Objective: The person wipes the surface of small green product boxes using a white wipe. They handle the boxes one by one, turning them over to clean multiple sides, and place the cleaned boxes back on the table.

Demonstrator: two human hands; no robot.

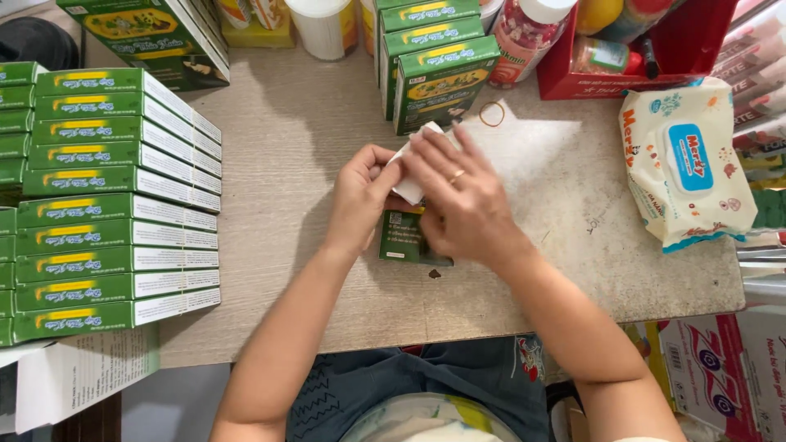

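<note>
Folding white paper — both hands — over a green box.

You have one view only, from the camera on your head, looking almost straight down onto the counter from close above. Your forearms enter from the bottom edge, and your lap shows below the counter's near edge. The far edge of the frame cuts off the goods standing at the counter's back.
</note>
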